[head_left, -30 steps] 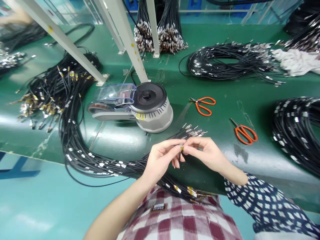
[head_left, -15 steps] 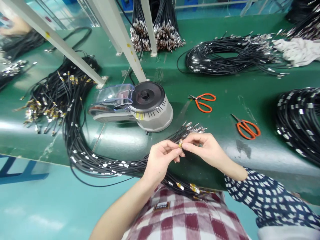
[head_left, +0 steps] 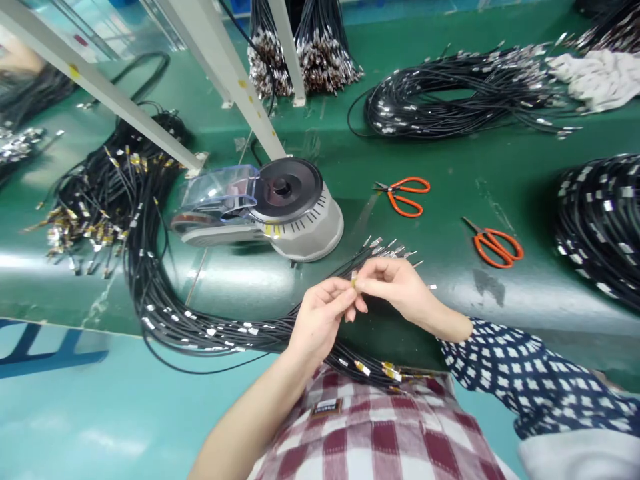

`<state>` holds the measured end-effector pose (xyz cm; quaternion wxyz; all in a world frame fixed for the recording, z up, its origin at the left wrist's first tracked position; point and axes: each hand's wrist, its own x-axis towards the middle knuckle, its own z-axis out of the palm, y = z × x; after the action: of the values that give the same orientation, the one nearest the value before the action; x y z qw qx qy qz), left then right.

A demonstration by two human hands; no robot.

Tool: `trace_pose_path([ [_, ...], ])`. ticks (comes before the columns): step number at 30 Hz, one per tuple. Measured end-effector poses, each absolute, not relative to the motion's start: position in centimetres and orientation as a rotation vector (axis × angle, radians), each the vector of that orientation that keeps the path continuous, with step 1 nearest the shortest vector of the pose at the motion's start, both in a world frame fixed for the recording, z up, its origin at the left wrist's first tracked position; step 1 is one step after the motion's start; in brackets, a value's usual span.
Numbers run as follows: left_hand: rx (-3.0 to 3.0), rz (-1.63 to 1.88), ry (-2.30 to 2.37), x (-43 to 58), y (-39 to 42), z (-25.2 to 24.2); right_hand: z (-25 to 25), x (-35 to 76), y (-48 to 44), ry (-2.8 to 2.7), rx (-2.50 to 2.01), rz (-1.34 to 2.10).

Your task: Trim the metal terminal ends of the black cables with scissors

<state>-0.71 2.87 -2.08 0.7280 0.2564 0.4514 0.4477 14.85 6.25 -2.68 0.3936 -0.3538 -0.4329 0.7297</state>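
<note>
My left hand (head_left: 320, 317) is closed in a pinch on the end of a black cable, most of which my fingers hide. Between the fingertips of both hands shows a small piece of yellow tape (head_left: 354, 280) at that end. My right hand (head_left: 393, 283) pinches the tape from the other side, thumb against forefinger. Under my hands runs a thick bundle of black cables (head_left: 215, 333) with white labels. Some metal-tipped ends (head_left: 385, 249) stick out just beyond my right hand; other ends with yellow tape (head_left: 390, 371) lie against my checked apron.
A round tape dispenser (head_left: 305, 227) stands left of centre. Two orange-handled scissors (head_left: 407, 197) and snips (head_left: 497, 248) lie to the right. Coiled cables (head_left: 425, 110), another coil (head_left: 600, 227) and a white cloth (head_left: 595, 80) surround them. Metal posts (head_left: 245, 93) rise behind the dispenser.
My right hand has shifted slightly left and up, its fingers still at the yellow tape. My left hand stays almost in place. The camera view has moved a little.
</note>
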Motion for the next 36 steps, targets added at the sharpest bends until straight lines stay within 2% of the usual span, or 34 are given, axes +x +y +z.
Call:
trace_pose_path([
  [9, 0.625, 0.975, 0.986, -0.9, 2.7, -2.2, -1.6, 15.2, 6.2, -1.347, -1.034, 1.693],
  [16, 0.678, 0.996, 1.014, -0.7, 2.3, -1.9, -1.8, 15.1, 6.3, -1.255, -0.943, 1.774],
  [28, 0.687, 1.066, 1.107, -0.7, 2.2, -1.4, -1.1, 15.1, 5.7, -1.312, -1.027, 1.671],
  [36, 0.751, 1.058, 1.074, -1.2, 2.1, -1.7, -1.7, 15.2, 6.9, -1.186, -0.978, 1.89],
])
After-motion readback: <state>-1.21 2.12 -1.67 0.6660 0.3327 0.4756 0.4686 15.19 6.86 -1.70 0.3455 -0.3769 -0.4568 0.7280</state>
